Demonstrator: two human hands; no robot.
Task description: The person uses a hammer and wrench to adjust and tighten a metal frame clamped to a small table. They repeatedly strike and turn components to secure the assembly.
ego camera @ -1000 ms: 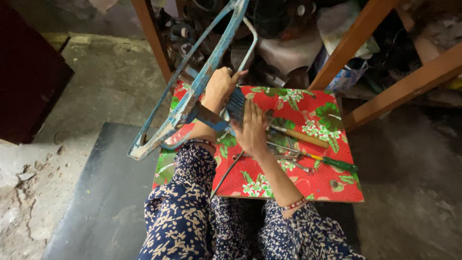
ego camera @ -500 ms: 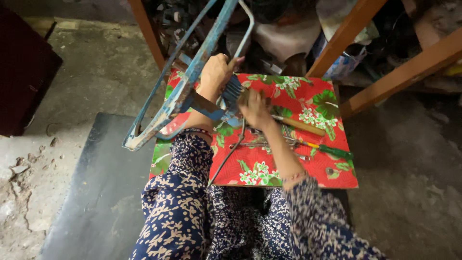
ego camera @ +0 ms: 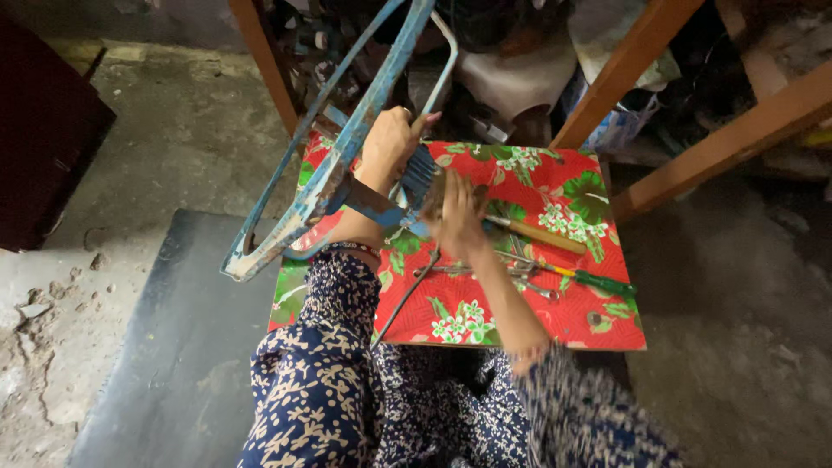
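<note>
head view: left hand (ego camera: 390, 143) grips blue metal frame (ego camera: 334, 169) above floral red cloth (ego camera: 572, 195).

a chipped blue metal frame (ego camera: 347, 156), a red cloth (ego camera: 555, 260) with green-white flowers, navy floral sleeves (ego camera: 321, 381).

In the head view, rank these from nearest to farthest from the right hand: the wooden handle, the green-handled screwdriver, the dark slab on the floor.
From the right hand:
1. Wooden handle, just to its right on the floral cloth.
2. Green-handled screwdriver, farther right, lower on the cloth.
3. Dark slab, on the floor at left.
</note>
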